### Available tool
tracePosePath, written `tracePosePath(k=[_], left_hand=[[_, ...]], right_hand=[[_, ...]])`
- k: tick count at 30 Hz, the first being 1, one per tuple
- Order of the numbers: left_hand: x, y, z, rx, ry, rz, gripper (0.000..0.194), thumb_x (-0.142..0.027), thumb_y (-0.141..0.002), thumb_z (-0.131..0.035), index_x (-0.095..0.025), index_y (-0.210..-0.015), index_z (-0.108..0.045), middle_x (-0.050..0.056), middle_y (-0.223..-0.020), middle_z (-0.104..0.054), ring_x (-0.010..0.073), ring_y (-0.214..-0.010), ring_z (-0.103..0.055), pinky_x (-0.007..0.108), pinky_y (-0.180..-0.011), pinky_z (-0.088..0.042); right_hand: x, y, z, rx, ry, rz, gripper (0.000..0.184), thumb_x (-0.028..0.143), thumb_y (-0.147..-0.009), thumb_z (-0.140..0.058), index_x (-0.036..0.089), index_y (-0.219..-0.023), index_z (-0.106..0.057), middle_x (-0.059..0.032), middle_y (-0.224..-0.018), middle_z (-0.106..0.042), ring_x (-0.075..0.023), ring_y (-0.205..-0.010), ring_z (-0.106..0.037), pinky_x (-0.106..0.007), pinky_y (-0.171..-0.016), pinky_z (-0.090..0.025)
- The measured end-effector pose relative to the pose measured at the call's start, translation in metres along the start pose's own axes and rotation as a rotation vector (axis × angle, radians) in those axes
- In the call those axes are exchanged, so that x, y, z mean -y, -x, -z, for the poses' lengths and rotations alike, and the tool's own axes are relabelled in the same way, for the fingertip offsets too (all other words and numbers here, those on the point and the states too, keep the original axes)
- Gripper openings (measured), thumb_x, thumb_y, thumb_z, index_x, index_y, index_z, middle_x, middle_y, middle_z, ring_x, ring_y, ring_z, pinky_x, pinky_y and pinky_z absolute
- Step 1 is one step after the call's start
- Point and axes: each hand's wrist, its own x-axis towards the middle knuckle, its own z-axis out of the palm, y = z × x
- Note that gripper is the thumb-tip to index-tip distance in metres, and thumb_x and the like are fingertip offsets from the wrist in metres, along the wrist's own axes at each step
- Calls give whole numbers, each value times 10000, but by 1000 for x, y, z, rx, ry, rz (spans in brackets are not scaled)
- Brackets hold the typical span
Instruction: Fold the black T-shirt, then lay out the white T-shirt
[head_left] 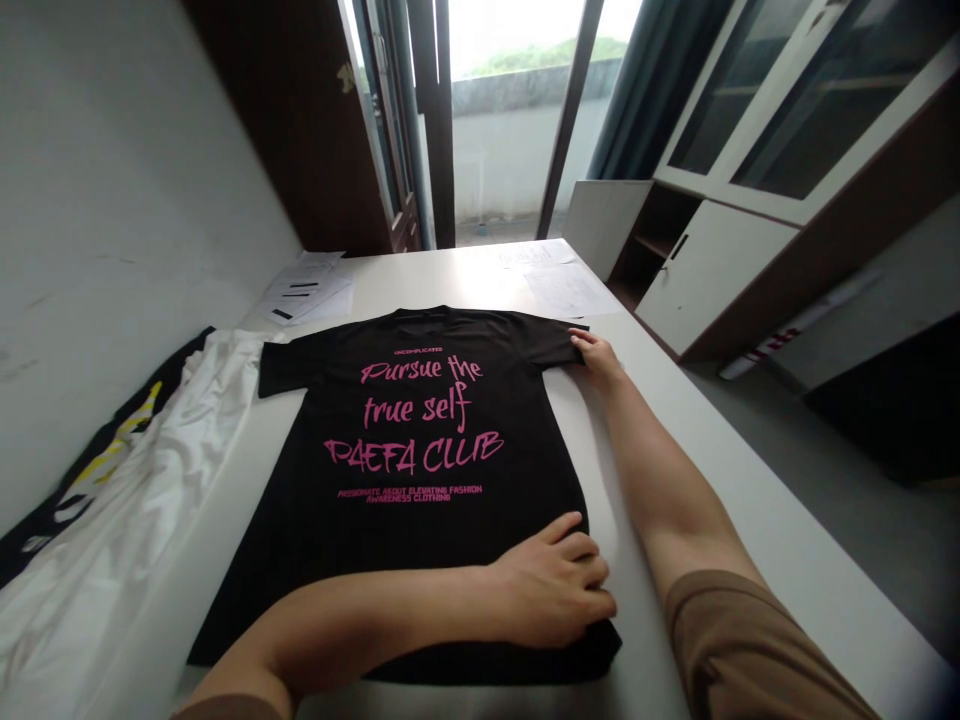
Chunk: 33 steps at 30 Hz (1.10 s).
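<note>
A black T-shirt (pixel 420 540) with pink lettering lies spread flat, front print up, its collar pointing away from me. My left arm crosses over the lower part of the shirt. At the right side edge, a little above the hem, my left hand (pixel 555 585) grips the cloth with bent fingers; its fingertips are partly hidden. Farther up, my right hand (pixel 596 355) pinches the end of the right-side sleeve between thumb and fingers. The left-side sleeve lies loose on the white table (pixel 712 500).
White cloth (pixel 195 440) and a black garment with yellow marks (pixel 112 440) lie along the left wall. Papers (pixel 307 290) rest at the far left, and more sheets (pixel 566 290) at the far right. A cabinet (pixel 712 260) with an open door stands beyond the table's right edge.
</note>
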Motion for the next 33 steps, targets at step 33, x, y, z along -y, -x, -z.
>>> tracePosePath(k=[33], left_hand=[[1, 156, 48, -124, -50, 167, 122, -231, -1053, -537, -216, -941, -582, -14, -850, -670, 159, -810, -558, 333, -684, -358]], right_hand=[[166, 1, -237, 254, 127, 97, 634, 409, -927, -655, 180, -1508, -544, -122, -1373, -656, -279, -1127, -682, -470, -987, -583]])
